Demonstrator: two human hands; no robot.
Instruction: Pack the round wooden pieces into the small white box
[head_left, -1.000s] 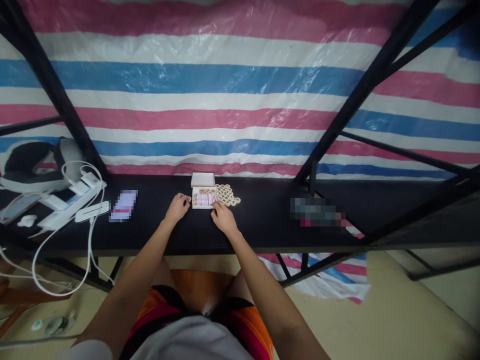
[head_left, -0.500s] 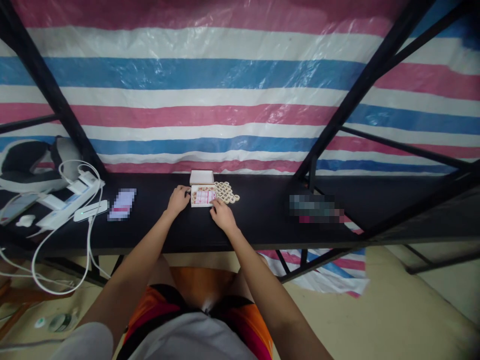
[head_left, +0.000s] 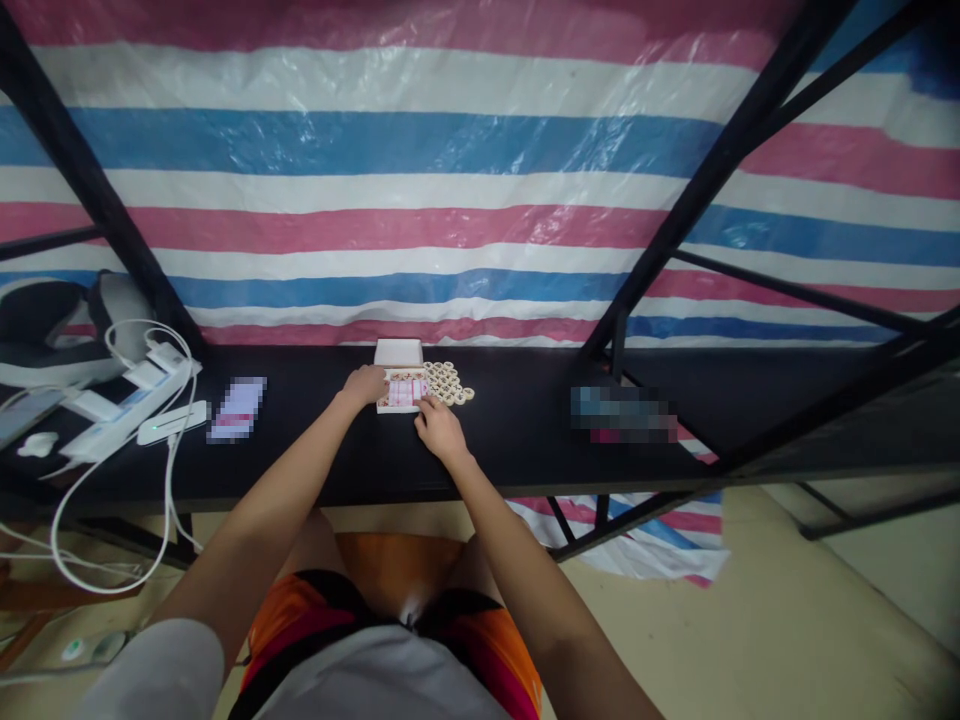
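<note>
A small white box stands on the black tabletop with its lid folded back. Inside lies a folded pale sheet with red lines, and round brown-marked pieces show around it. My left hand reaches over the box's left edge, fingers closed together; what they hold, if anything, is hidden. At the near right corner, my right hand has its fingers closed on the box edge. Just right of the box, several round cream Chinese chess pieces lie in a cluster.
To the left are a phone, a white device, a power strip with looping cables and a neck pillow. A blurred-out object lies to the right. Black metal posts and a striped sheet stand behind.
My left hand has moved right, from beside the box to over its left edge. My right hand stays at the near right corner. The view has shifted slightly.
</note>
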